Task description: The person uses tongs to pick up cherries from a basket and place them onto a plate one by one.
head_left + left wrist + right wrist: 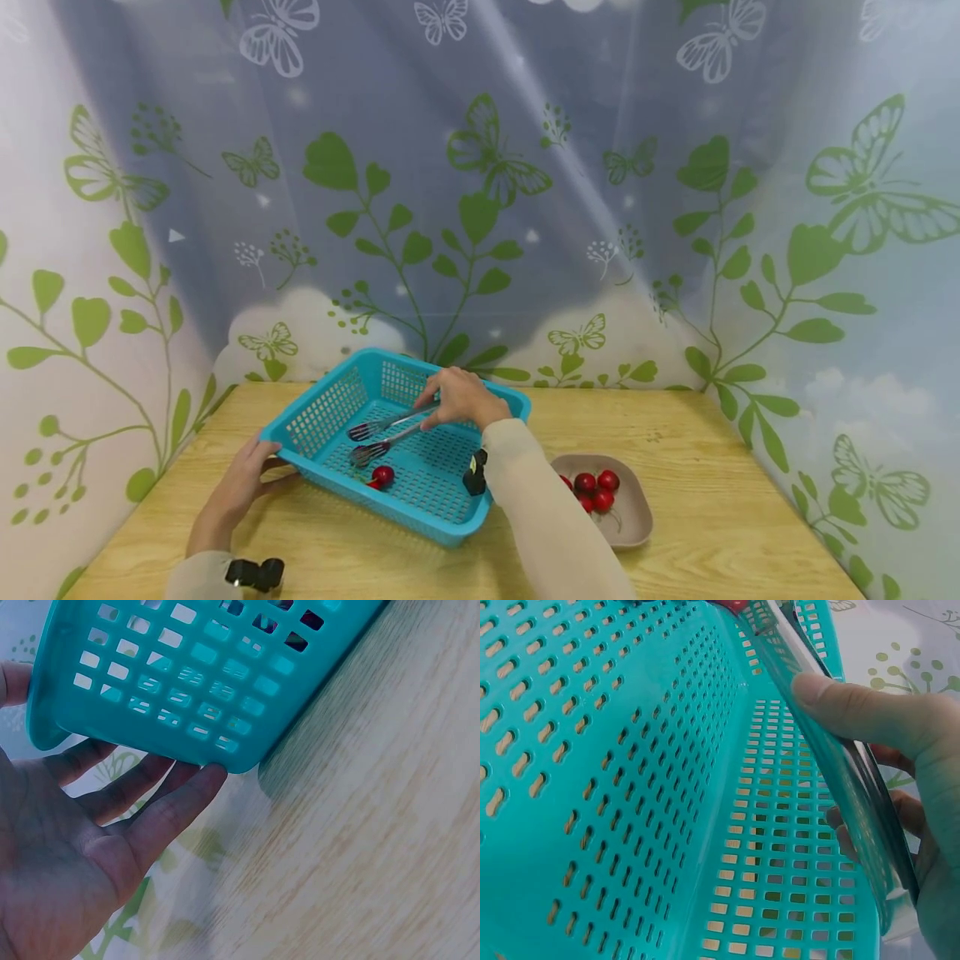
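One pair of tongs [408, 432], one loose cherry [383, 476] just beside its tips in a blue basket [375, 498].

From where I stand, the right hand [461, 396] pinches the tongs between thumb and fingers, the metal arms parted; whether the dark tips hold anything, I can't tell. The left hand [238, 487] grips the basket's left corner, thumb at the rim, fingers spread against the outer wall. I'd judge this as lining up on fruit; the next move calls for bringing the tips round the cherry and squeezing gently, since its rounded skin looks slick. The basket seems hard plastic, pierced with neat slots. Off to the right, a rounded pinkish dish [641, 521] holds more glossy cherries [603, 500] on the wood-grained table [697, 500].
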`<state>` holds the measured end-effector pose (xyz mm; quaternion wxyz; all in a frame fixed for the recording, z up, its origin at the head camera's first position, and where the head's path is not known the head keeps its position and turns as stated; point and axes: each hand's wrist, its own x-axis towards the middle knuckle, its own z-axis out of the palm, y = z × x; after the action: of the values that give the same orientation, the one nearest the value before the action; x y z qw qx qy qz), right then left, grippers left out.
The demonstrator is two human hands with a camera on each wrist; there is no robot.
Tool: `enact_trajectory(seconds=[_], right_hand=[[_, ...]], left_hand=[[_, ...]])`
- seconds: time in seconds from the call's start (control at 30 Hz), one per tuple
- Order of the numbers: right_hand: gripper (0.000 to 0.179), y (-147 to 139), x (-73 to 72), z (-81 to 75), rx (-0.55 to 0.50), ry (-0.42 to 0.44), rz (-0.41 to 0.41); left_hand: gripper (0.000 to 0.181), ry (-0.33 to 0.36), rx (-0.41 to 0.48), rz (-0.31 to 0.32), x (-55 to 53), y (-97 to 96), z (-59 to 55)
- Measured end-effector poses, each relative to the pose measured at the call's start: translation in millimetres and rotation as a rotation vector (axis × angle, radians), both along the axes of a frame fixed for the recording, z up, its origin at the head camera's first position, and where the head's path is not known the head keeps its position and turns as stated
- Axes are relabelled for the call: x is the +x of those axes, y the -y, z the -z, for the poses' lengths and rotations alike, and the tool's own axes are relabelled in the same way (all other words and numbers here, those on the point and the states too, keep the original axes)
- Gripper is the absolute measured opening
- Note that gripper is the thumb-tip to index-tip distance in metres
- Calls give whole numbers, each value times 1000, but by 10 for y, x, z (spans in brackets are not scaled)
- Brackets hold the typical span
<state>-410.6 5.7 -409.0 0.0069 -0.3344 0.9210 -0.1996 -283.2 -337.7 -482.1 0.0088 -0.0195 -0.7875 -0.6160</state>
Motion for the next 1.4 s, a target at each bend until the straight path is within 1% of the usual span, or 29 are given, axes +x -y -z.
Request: enact_trajectory(seconds=[0.33, 0.67, 0.93, 1.07, 1.13, 1.27, 1.4], right_hand=[[23, 17, -6, 20, 32, 3, -36], [21, 13, 2, 7, -8, 37, -27], [22, 4, 18, -23, -46, 29, -9], [21, -4, 19, -81, -59, 15, -11], [21, -6, 16, -128, -61, -10, -15], [23, -19, 25, -250, -60, -63, -19], [26, -57, 73, -374, -56, -97, -30]], left_hand=[[58, -3, -6, -6, 1, 6, 3], [58, -4, 0, -4, 5, -1, -16], [56, -6, 1, -8, -2, -4, -8], [56, -9, -2, -9, -2, -7, -4], [56, -10, -5, -9, -6, -5, -1], [56, -9, -13, -10, -14, 2, 7], [56, 1, -17, -16, -14, 10, 12]])
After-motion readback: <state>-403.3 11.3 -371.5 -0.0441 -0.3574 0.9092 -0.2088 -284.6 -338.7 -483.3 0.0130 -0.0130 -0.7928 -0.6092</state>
